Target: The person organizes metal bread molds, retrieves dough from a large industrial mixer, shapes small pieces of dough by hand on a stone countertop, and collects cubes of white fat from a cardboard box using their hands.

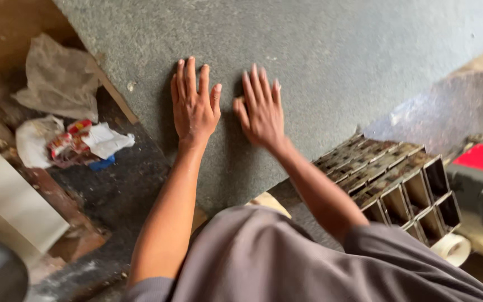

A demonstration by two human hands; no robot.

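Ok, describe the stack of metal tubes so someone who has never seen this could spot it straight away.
Start at the big grey slab where both hands lie flat. Follow its lower right edge, past the right hand and forearm. There lies the stack of metal tubes: rectangular, hollow, their open square ends facing the white tape roll, unlike anything else nearby.

Crumpled wrappers (79, 142), plastic bag (60, 78) left; rectangular metal tubes (398, 184), tape roll (453, 248) right.
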